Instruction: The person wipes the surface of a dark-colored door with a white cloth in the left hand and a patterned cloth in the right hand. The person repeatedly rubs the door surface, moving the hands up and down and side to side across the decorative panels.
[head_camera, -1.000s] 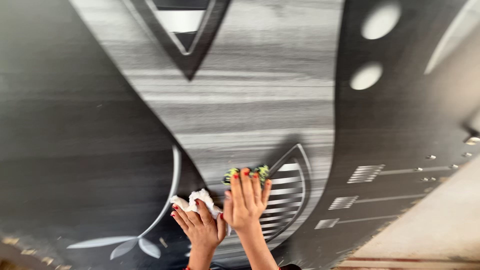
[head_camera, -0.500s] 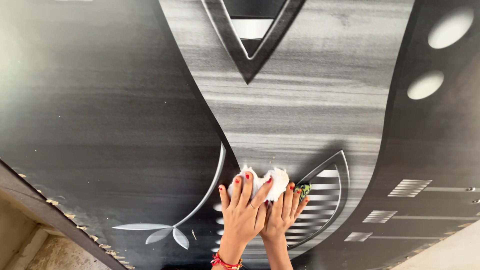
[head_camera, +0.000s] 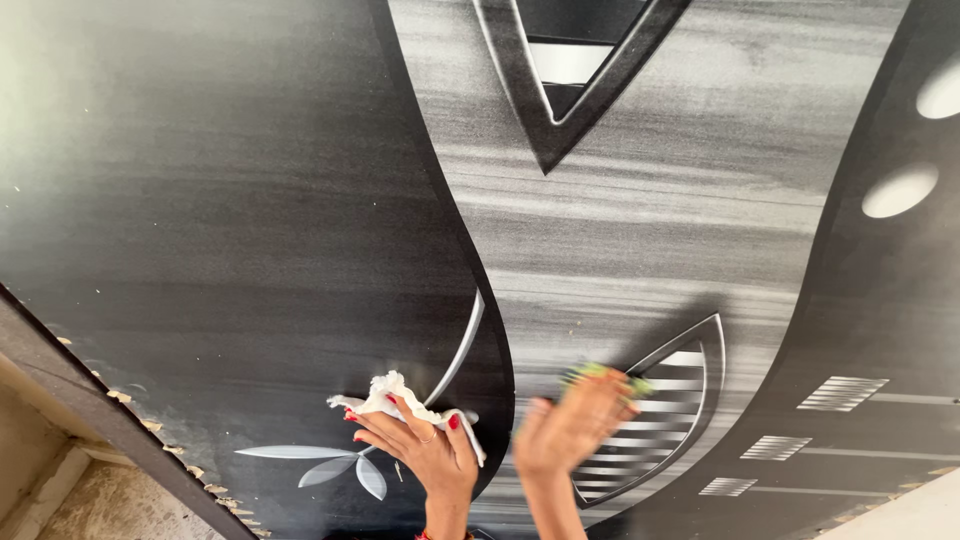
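- Half a second ago both hands were pressed together over the white cloth; now they are apart, the left hand (head_camera: 420, 450) gone left with the cloth (head_camera: 400, 400) and the right hand (head_camera: 575, 430) out to the right.
- Left hand lies flat, fingers spread, pressing the cloth on the dark panel (head_camera: 220, 240); the cloth sits under and just beyond its fingertips, beside the silver curved line (head_camera: 462, 345).
- Right hand is blurred by motion. It seems loosely curled over a green scrub pad (head_camera: 600, 374), of which only a streak shows past the fingertips; how firm the grip is, I cannot tell.
- Earlier the pad peeped out beside the right fingers, next to the cloth; now it is well apart from the cloth, over the striped leaf shape (head_camera: 660, 400).
- View has shifted too: the pointed inset (head_camera: 560, 90) beyond the hands sits further right than before.
- Both wrists are cut off by the lower edge of the view; the red wristband seen earlier barely shows.
- Silver leaf motif (head_camera: 320, 465) lies just left of the left hand; pale ovals (head_camera: 900, 190) far right of the right hand, one cut by the edge.
- Small striped rectangles (head_camera: 842, 393) sit right of the right hand.
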